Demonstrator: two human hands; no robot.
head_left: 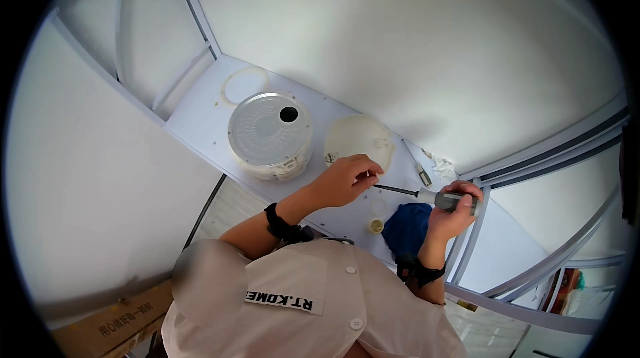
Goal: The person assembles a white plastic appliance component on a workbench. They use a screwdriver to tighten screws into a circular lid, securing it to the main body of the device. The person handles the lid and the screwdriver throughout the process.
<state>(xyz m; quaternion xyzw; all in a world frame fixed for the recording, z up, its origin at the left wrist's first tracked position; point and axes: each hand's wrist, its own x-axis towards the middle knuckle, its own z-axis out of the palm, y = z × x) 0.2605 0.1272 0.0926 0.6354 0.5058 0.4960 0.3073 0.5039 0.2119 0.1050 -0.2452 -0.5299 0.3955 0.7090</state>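
My right hand [457, 209] is wrapped round the grey handle of a screwdriver [399, 190], whose dark shaft points left. At the screwdriver's tip, my left hand [352, 181] has its thumb and fingers pinched together; whatever sits between them is too small to make out. Left of that hand stands a round white appliance body [267, 170]. Its grey metal disc [257, 133] faces up and has a dark round hole near one edge. Just beyond my left hand lies a round, cream-coloured translucent disc [363, 137]. A dark blue cloth [405, 228] lies below the screwdriver.
The white table [193, 125] meets a pale wall at the back. A second screwdriver [423, 173] lies near crumpled white tissue [443, 166]. A small yellowish cup [376, 226] stands by the front edge. A pale ring [227, 90] rests at far left; metal framing [477, 218] rises at right.
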